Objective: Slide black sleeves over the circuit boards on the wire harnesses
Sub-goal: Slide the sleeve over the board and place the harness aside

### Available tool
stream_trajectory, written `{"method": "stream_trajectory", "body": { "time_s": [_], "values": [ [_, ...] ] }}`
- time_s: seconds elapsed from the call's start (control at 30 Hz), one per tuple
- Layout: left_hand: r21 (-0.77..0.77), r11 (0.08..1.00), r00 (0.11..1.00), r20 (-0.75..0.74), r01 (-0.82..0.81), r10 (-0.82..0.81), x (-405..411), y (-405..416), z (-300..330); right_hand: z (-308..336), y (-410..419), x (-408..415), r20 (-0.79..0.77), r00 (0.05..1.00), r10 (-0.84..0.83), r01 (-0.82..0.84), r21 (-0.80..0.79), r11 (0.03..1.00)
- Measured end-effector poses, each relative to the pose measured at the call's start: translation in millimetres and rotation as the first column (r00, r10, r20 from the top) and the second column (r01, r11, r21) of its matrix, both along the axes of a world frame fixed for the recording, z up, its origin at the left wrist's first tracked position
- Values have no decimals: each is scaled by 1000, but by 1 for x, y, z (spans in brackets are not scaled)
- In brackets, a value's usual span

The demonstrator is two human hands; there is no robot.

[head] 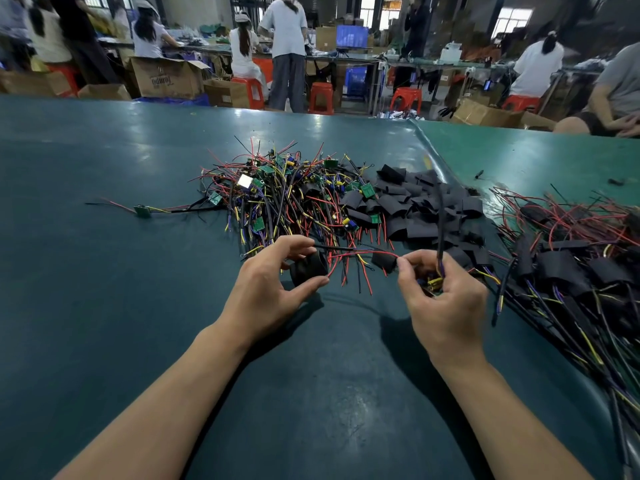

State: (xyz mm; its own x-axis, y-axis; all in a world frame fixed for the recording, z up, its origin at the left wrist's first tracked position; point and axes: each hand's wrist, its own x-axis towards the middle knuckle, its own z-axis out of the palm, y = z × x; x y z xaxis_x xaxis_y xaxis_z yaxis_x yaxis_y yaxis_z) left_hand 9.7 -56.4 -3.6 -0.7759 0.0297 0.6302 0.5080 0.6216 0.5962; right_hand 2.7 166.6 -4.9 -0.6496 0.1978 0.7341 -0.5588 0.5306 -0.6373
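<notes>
My left hand (pixel 273 289) holds a black sleeve (pixel 308 270) between thumb and fingers, its round opening turned right. Red and black wires (pixel 349 252) run from that sleeve across to my right hand (pixel 446 299), which grips a wire harness (pixel 433 282) with yellow and purple wires; its board is mostly hidden in my fingers. A black cable (pixel 440 216) rises from that hand. Behind lie a pile of bare harnesses with green circuit boards (pixel 284 195) and a heap of loose black sleeves (pixel 426 209).
A pile of sleeved harnesses (pixel 571 271) covers the right of the green table (pixel 104 271). One single harness (pixel 143 210) lies apart at the left. A raised fold in the mat (pixel 433 154) runs behind the sleeves. People work at benches beyond the table.
</notes>
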Motion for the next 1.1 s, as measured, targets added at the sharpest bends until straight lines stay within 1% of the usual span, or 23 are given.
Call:
{"method": "stream_trajectory", "body": {
  "time_s": [0.07, 0.17, 0.37, 0.57, 0.77, 0.87, 0.97, 1.03, 1.1],
  "values": [
    [-1, 1000, 1000, -9, 5, -5, 0, 0, 1, -1, -2, 1, -5, 1000, 29, -29, 25, 999],
    [-2, 1000, 1000, -24, 9, -9, 1, 1, 2, -2, -2, 0, -14, 1000, 27, -27, 37, 999],
    [9, 1000, 999, -51, 10, -10, 1, 1, 2, 0, -2, 0, -14, 999, -29, 29, 45, 999],
    [26, 999, 998, -54, -36, 38, -1, -2, 0, 2, -4, 4, 15, 996, 83, -83, 17, 996],
    [39, 999, 997, -72, -38, 41, -2, -2, 0, 0, -5, 5, 97, 981, 169, -173, 29, 985],
    [21, 1000, 997, -78, -7, 9, -1, -2, 1, 1, -5, 6, 131, 970, 203, -211, 50, 976],
    [-28, 999, 997, -69, 26, -28, 0, -1, 0, 1, -5, 6, 176, 966, 189, -203, 70, 977],
    [-20, 1000, 996, -92, 0, -2, -1, -3, -1, 1, -5, 5, 222, 960, 168, -176, 18, 984],
    [-4, 999, 993, -110, -33, 33, -1, -4, -1, 1, -4, 4, 247, 956, 160, -166, 1, 986]
  ]
}}
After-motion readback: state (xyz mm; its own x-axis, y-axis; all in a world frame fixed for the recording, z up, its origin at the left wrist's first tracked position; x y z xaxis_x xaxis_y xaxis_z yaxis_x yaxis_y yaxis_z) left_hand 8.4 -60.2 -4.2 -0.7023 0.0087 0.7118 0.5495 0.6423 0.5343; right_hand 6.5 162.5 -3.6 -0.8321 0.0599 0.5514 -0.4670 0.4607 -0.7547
